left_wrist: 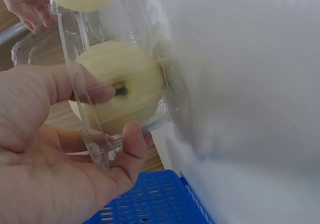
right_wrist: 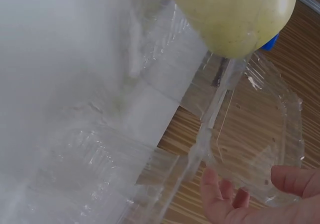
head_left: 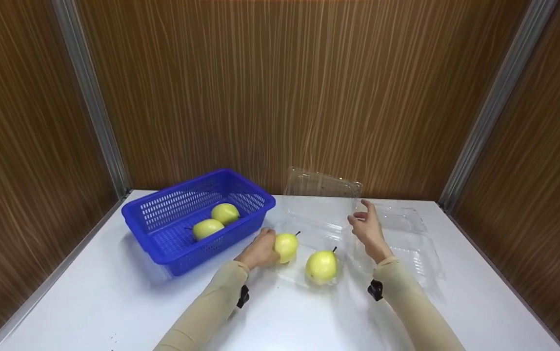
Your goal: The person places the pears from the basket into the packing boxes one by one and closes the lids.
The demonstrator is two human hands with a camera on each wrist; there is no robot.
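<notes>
The left hand (head_left: 259, 251) is curled round a pear (head_left: 286, 247) in the clear box (head_left: 316, 236), with the second pear (head_left: 322, 266) just to that hand's right. The right hand (head_left: 369, 231) is empty, fingers parted beside the raised lid (head_left: 324, 185); whether it touches the plastic I cannot tell. The work looks about half done: two pears are boxed, two others (head_left: 208, 228) lie in the blue basket (head_left: 132, 214) left of the left hand, and the lid is not yet closed.
</notes>
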